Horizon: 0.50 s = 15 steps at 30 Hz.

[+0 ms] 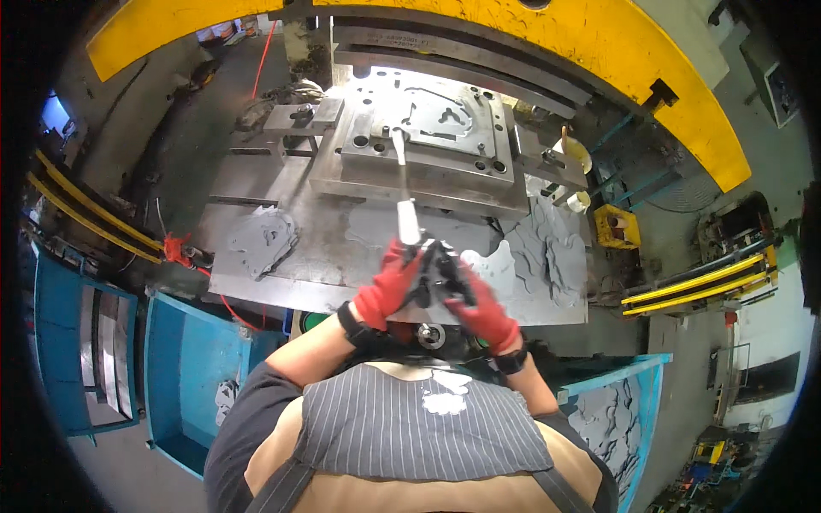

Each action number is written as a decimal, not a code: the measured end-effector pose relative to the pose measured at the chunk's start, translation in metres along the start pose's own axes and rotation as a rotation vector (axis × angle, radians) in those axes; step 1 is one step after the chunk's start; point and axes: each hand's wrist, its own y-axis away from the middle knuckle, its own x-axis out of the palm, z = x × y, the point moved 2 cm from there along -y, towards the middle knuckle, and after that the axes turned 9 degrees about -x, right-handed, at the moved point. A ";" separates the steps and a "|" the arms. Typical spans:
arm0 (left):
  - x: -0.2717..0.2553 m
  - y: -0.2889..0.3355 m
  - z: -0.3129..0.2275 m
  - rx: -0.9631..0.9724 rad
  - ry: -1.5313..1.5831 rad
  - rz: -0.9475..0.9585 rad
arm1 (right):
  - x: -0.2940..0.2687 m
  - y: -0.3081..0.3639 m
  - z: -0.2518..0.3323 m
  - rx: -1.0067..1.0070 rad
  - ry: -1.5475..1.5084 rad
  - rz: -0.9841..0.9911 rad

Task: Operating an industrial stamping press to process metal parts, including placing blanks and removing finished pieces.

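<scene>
My left hand [392, 280], in a red glove with dark fingers, closes round the lower end of a long thin tool. The tool [409, 224] has a white grip, a narrow shaft and a pale tip that reaches to the front edge of the steel die [429, 175]. Close beside it is my right hand [470, 299], in a matching glove; motion blurs its fingers, and what they hold, if anything, cannot be made out. Both hands are above the near part of the metal table [316, 286]. Flat grey cut plates [547, 252] are heaped right of them.
More grey plates [261, 244] lie at the table's left. The yellow press frame [590, 51] arches over the die. A blue bin [184, 368] stands at the lower left; another bin [654, 402] with grey plates is at the lower right. A yellow crate [617, 227] sits beyond the right edge.
</scene>
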 end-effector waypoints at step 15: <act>-0.035 0.033 -0.029 0.119 -0.846 -0.074 | -0.032 -0.104 -0.064 0.120 -0.177 -0.215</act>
